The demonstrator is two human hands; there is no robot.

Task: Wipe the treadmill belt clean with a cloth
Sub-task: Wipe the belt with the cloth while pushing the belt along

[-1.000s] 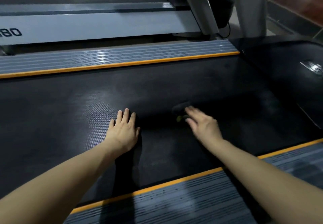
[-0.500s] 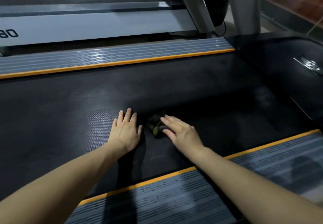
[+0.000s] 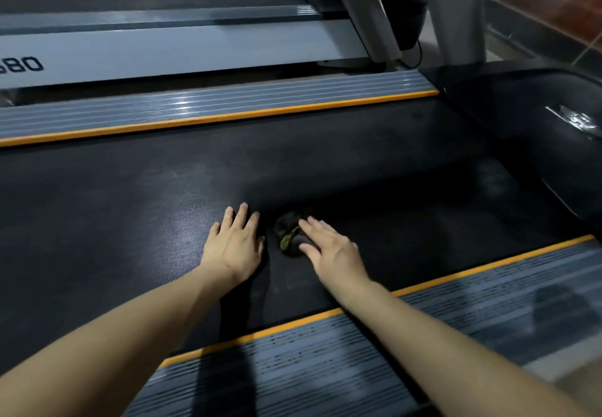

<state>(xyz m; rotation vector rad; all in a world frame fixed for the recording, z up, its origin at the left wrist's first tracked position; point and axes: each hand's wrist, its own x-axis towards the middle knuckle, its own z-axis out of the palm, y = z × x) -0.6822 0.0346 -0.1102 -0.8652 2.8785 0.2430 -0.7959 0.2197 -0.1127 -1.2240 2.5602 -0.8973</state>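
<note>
Nearest the camera, at six o'clock, runs the grey ribbed near side rail (image 3: 325,361), edged on its far side by an orange strip; both bare forearms cross over it from the bottom corners.

Beyond it lies the black treadmill belt (image 3: 97,221), whose long axis runs from about nine o'clock toward three o'clock, rising slightly to the right. The left hand (image 3: 236,247) lies flat on the belt near the centre, palm down, fingers straight and pointing toward twelve o'clock, holding nothing. Just to its right, the right hand (image 3: 329,249) presses down with straight, spread fingers aimed toward ten o'clock; they rest on the right edge of the cloth (image 3: 290,232).

The cloth is a small dark bunched wad with a greenish patch, sitting on the belt between the two hands, close to the left one but apart from it. It seems a little longer from six toward twelve o'clock, though shadow blurs its outline too much to be sure.

Farther off, toward twelve o'clock, the far side rail (image 3: 211,107) runs parallel to the belt. At two o'clock sits the black motor cover (image 3: 521,117), and behind it grey uprights (image 3: 456,9) rise out of view.
</note>
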